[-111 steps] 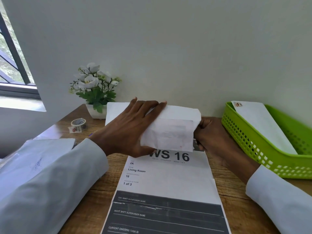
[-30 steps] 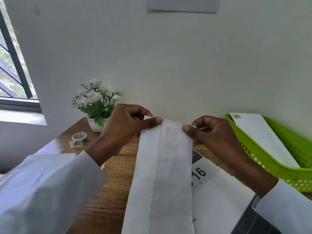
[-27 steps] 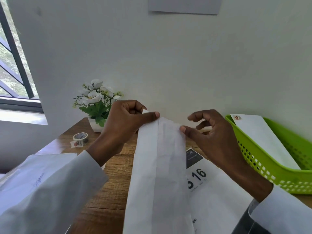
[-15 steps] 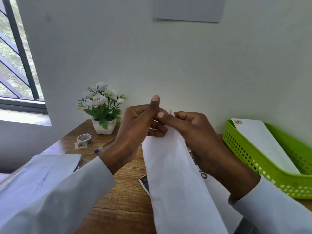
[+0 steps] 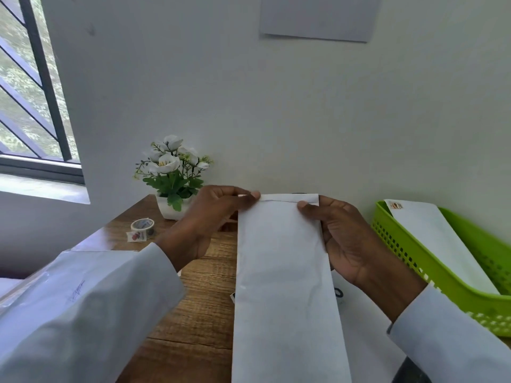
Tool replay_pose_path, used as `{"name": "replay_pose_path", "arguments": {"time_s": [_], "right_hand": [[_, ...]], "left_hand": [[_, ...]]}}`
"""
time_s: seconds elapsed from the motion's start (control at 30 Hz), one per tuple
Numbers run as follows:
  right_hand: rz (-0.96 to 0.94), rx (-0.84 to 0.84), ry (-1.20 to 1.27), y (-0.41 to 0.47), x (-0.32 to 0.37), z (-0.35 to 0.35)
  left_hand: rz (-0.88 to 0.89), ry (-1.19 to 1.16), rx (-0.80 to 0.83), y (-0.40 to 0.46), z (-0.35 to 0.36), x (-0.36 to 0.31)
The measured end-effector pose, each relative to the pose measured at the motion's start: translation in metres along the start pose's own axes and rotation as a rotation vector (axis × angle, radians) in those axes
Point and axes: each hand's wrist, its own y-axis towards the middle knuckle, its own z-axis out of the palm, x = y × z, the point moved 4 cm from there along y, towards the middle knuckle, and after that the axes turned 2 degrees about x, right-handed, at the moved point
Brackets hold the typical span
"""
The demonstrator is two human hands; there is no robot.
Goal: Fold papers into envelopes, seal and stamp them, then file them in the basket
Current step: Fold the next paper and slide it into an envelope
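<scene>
Since half a second ago both hands are spreading apart: left hand (image 5: 210,217) is pinching the envelope (image 5: 284,272) at its 11 o'clock corner, right hand (image 5: 340,236) gripping its 1 o'clock edge; I judge uneven pull risks creasing the narrow flap (image 5: 289,197) crooked

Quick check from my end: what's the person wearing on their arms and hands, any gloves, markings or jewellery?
Both arms are in long white sleeves ending at the wrists. The left sleeve carries a small faint blue mark. The left hand and right hand are bare: no gloves, rings or watch visible.
</scene>
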Motion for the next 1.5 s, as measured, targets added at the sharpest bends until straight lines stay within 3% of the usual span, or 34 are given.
{"name": "replay_pose_path", "arguments": {"time_s": [0.23, 0.43, 0.63, 1.13, 1.27, 1.4, 1.5], "right_hand": [[-0.091, 0.047, -0.324, 0.005, 0.023, 0.0], [-0.215, 0.139, -0.744, 0.013, 0.034, 0.015], [-0.232, 0.208, -0.835, 0.017, 0.032, 0.021], [-0.052, 0.097, -0.62, 0.016, 0.031, -0.02], [0.017, 0.086, -0.43, 0.005, 0.017, -0.028], [0.127, 0.259, -0.32, -0.027, -0.011, -0.01], [0.077, 0.243, -0.211, -0.046, -0.001, 0.002]], "left_hand": [[0.053, 0.032, -0.001, 0.002, 0.001, 0.001], [0.128, 0.126, 0.04, 0.0, 0.007, -0.001], [0.229, 0.213, 0.047, -0.002, 0.01, 0.0], [0.158, 0.169, 0.079, 0.003, -0.002, -0.004], [0.177, 0.137, 0.022, 0.004, -0.002, -0.004], [0.132, -0.085, -0.071, 0.009, -0.013, -0.008], [0.17, -0.254, -0.084, 0.012, -0.023, -0.021]]}}
